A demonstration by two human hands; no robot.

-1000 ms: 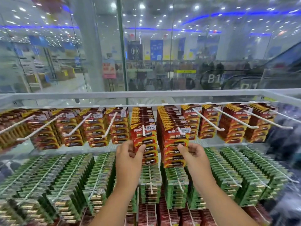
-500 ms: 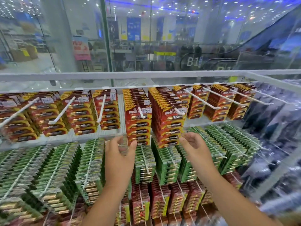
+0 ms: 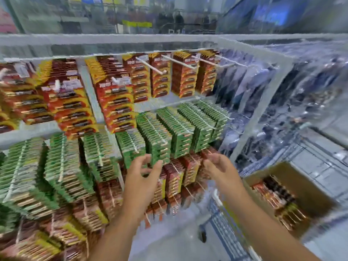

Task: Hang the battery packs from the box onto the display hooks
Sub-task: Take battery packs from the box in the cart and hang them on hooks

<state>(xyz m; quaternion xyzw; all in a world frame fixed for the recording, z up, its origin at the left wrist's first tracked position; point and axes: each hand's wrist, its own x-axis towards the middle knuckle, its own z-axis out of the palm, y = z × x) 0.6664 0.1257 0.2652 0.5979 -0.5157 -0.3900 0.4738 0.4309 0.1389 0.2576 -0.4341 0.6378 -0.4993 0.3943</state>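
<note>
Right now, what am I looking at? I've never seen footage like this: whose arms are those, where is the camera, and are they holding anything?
No machine here: these are a person's two bare arms, filmed by a wide-angle camera worn on their head, looking forward and down. The picture is blurred by movement. In front is a shop display rack with white hooks carrying red battery packs above and green battery packs below. At lower right sits a cardboard box with more packs inside. The left hand and right hand are both raised before the rack, fingers loosely curled, and seem to hold nothing.
</note>
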